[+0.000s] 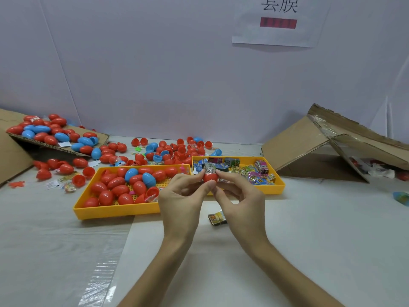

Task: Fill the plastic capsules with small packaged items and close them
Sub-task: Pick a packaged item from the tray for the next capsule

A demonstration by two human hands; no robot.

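Left hand (pixel 183 196), right hand (pixel 240 197) both pinched round red capsule half (pixel 210 177) at frame centre; mouth held upward so packet (pixel 209 169) is seated inside (top not fitted).

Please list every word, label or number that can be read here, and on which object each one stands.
"套膜": paper sign on the wall; its top cut off.
Red bar on that sign: blurred, unreadable.
Packets in the right yellow tray: print too small.
Packet in the held red capsule: unreadable.
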